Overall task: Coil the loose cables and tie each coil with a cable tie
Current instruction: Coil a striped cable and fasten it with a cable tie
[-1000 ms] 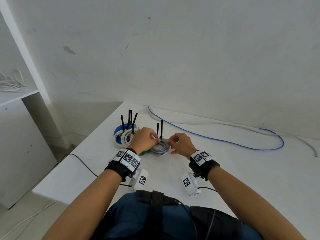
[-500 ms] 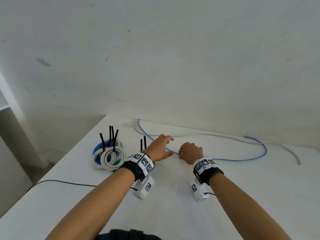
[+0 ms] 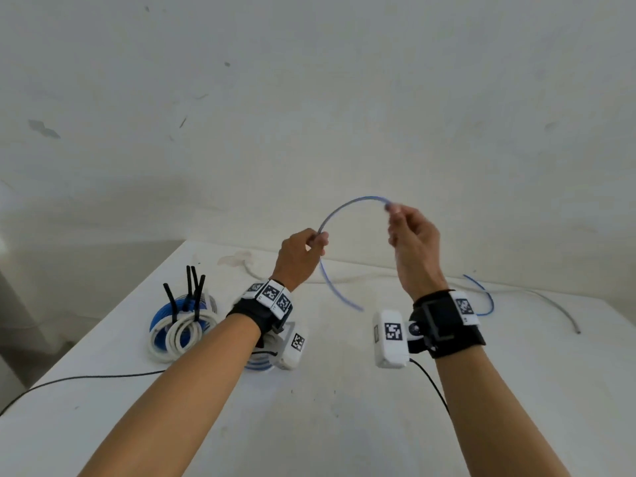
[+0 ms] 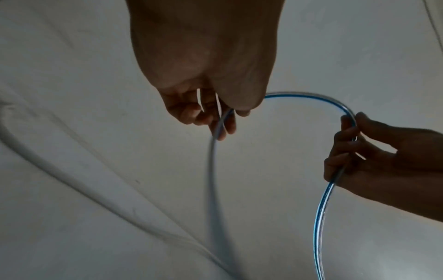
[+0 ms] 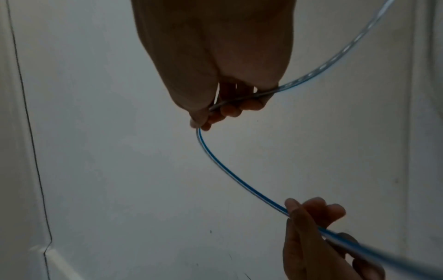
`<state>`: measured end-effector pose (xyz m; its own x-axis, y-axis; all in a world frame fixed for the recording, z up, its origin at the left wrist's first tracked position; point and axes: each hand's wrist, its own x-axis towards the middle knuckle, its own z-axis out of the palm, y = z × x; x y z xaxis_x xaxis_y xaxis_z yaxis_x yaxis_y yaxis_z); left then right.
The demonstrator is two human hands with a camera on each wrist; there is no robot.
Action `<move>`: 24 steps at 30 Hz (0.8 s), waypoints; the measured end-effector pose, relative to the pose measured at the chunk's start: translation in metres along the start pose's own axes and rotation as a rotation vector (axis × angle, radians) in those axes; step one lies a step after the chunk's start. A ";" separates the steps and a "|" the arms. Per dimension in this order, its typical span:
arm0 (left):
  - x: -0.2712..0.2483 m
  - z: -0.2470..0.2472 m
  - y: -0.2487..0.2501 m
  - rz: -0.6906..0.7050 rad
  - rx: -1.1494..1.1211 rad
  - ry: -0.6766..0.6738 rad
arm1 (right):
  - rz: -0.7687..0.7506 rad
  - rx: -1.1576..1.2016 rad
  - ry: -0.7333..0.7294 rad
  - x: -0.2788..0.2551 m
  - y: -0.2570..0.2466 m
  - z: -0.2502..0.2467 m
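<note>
Both hands are raised above the white worktop [image 3: 344,425], well in from its edges. The left hand [image 3: 299,259] pinches the thin, glossy blue cable [image 3: 347,205], which arches over to the right hand [image 3: 413,242], also pinching it. Finished coils [image 3: 179,325] with black ties [image 3: 192,290] sit near the left edge; a grey cable [image 3: 557,308] trails along the back.

White worktop [image 3: 344,425] against a wall, bearing tied cable coils [image 3: 180,325] with upright black cable ties [image 3: 192,290] at left, a loose grey cable [image 3: 550,304] at right, and a thin black wire [image 3: 86,378].
</note>
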<state>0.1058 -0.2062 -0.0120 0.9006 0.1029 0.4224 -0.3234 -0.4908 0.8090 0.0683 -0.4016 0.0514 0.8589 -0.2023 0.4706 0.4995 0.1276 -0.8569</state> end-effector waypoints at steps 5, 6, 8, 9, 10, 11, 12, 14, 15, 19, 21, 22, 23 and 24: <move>0.015 0.006 0.014 -0.059 -0.349 -0.041 | 0.017 0.042 0.190 0.019 0.015 -0.012; 0.018 0.008 0.016 -0.112 -0.443 0.009 | 0.016 0.000 0.191 0.020 0.024 -0.012; 0.027 0.015 0.018 -0.222 -0.605 0.137 | 0.013 -0.146 0.143 0.019 0.046 -0.012; 0.030 0.020 0.018 -0.277 -0.685 0.181 | 0.013 -0.229 0.108 0.016 0.056 -0.012; 0.033 0.025 0.018 -0.322 -0.756 0.209 | 0.019 -0.298 0.076 0.014 0.066 -0.011; 0.036 0.029 0.019 -0.353 -0.814 0.236 | 0.030 -0.372 0.056 0.012 0.077 -0.009; 0.039 0.033 0.018 -0.378 -0.861 0.267 | 0.036 -0.462 0.057 0.010 0.086 -0.008; 0.044 0.039 0.013 -0.428 -0.913 0.342 | -0.003 -0.663 0.120 0.004 0.100 -0.005; 0.046 0.042 0.009 -0.455 -0.922 0.388 | -0.075 -0.733 0.170 0.001 0.102 -0.004; 0.047 0.051 -0.009 -0.524 -0.956 0.536 | -0.100 -0.759 0.084 -0.007 0.105 0.006; 0.044 0.052 -0.012 -0.511 -0.961 0.568 | 0.120 -0.728 -0.111 -0.008 0.103 0.007; 0.042 0.052 -0.012 -0.498 -0.955 0.576 | 0.216 -0.668 -0.199 -0.008 0.101 0.008; 0.039 0.051 -0.011 -0.479 -0.945 0.577 | 0.288 -0.569 -0.271 -0.008 0.098 0.010; 0.035 0.050 -0.009 -0.458 -0.931 0.565 | 0.337 -0.451 -0.310 -0.008 0.096 0.010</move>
<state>0.1551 -0.2414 -0.0249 0.8071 0.5881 -0.0524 -0.3015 0.4868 0.8199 0.1107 -0.3777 -0.0328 0.9871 0.0760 0.1409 0.1574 -0.2989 -0.9412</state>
